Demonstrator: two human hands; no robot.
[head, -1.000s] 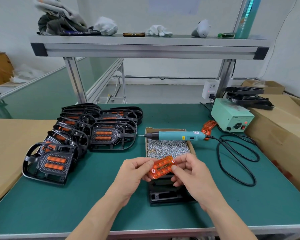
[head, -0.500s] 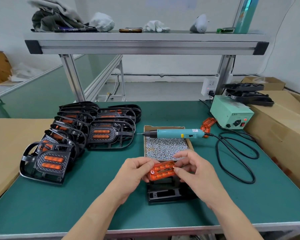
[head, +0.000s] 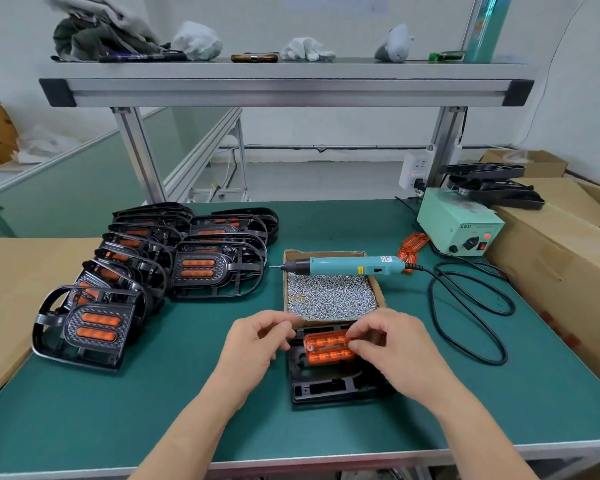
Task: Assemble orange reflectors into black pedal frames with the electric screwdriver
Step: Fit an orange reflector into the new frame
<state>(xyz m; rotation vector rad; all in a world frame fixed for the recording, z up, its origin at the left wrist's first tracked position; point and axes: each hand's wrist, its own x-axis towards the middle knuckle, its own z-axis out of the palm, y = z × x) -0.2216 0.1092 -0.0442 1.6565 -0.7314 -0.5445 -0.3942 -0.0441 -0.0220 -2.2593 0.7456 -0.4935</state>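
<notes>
Right hand (head: 395, 351): we pinch the orange reflector (head: 328, 348), seating it in the black pedal frame (head: 326, 388). Left hand (head: 257, 344): curled beside the frame, grip undeterminable, likely steadying. Electric screwdriver (head: 347, 265): laid across the screw box (head: 329, 296), ready to hand.

The reflector (head: 329, 348) lies on the pedal frame (head: 326, 388), between the fingers (head: 276, 322) of the left hand (head: 253, 344) and the right hand (head: 395, 351). Just beyond the fingers sits the screw box (head: 378, 292), with the screwdriver (head: 347, 265) across its far end. Finished pedals (head: 146, 271) lie to their left, and the power unit (head: 461, 226) is far off to the right.
</notes>
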